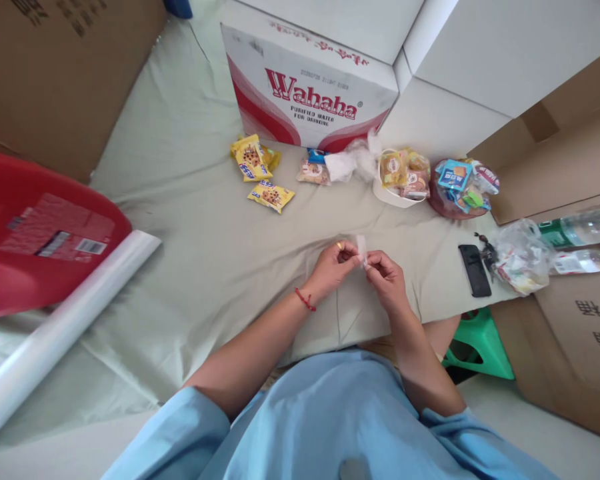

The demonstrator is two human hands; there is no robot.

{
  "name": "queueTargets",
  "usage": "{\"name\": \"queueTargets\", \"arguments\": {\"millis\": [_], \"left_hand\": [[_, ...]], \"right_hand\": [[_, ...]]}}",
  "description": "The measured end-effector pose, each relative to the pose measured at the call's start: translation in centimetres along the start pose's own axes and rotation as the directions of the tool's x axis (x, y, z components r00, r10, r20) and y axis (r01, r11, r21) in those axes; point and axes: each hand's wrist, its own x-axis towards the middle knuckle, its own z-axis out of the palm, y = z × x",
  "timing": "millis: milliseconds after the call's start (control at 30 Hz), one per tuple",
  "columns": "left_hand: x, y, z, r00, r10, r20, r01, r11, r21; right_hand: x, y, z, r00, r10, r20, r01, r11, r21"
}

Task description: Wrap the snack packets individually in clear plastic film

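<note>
My left hand (333,268) and my right hand (387,279) meet above the cloth-covered surface, fingertips pinched. Between them is a small whitish, translucent plastic piece (361,245), its upper end standing out above the fingers. Both hands grip its lower part, which they mostly hide; whether it is a bag or a wrapper I cannot tell. Beyond the hands lie yellow cookie packets (271,195) and a snack packet (313,173) beside crumpled clear plastic (363,159). A white basket (399,195) of wrapped snacks stands further to the right.
A Wahaha water carton (310,100) stands at the back. Right are a dark red bowl (445,207) of snacks, a black phone (475,270), a plastic bag (525,257) and bottles (587,227). Left are a plastic film roll (70,327) and a red plastic object (45,273).
</note>
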Motion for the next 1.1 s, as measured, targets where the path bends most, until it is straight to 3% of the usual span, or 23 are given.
{"name": "queueTargets", "arguments": {"millis": [233, 433, 567, 833, 967, 1100], "left_hand": [[0.1, -0.2, -0.3, 1.0, 0.02, 0.021, -0.019, 1.0, -0.016], [0.0, 0.1, -0.5, 0.997, 0.0, 0.072, 0.002, 0.999, -0.04], [0.1, 0.6, -0.8, 0.998, -0.039, 0.044, 0.047, 0.978, -0.201], [0.0, 1.4, -1.0, 0.989, -0.121, 0.082, 0.142, 0.924, -0.355], [0.1, 1.3, -1.4, 0.99, -0.132, 0.056, 0.143, 0.903, -0.404], [0.3, 0.9, -1.2, 0.996, -0.092, -0.004, 0.084, 0.93, -0.357]], "right_hand": [[0.2, 0.7, 0.0, 0.989, 0.147, -0.022, -0.14, 0.968, 0.21], [0.7, 0.2, 0.0, 0.984, 0.121, -0.132, -0.108, 0.989, 0.104], [1.0, -0.1, -1.1, 0.949, 0.225, -0.222, -0.145, 0.935, 0.325], [-0.2, -0.9, -2.7, 0.939, 0.344, -0.015, -0.304, 0.848, 0.434], [-0.4, -1.2, -2.8, 0.957, 0.289, 0.025, -0.272, 0.865, 0.421], [-0.4, -1.3, -2.7, 0.969, 0.249, -0.009, -0.226, 0.894, 0.387]]}}
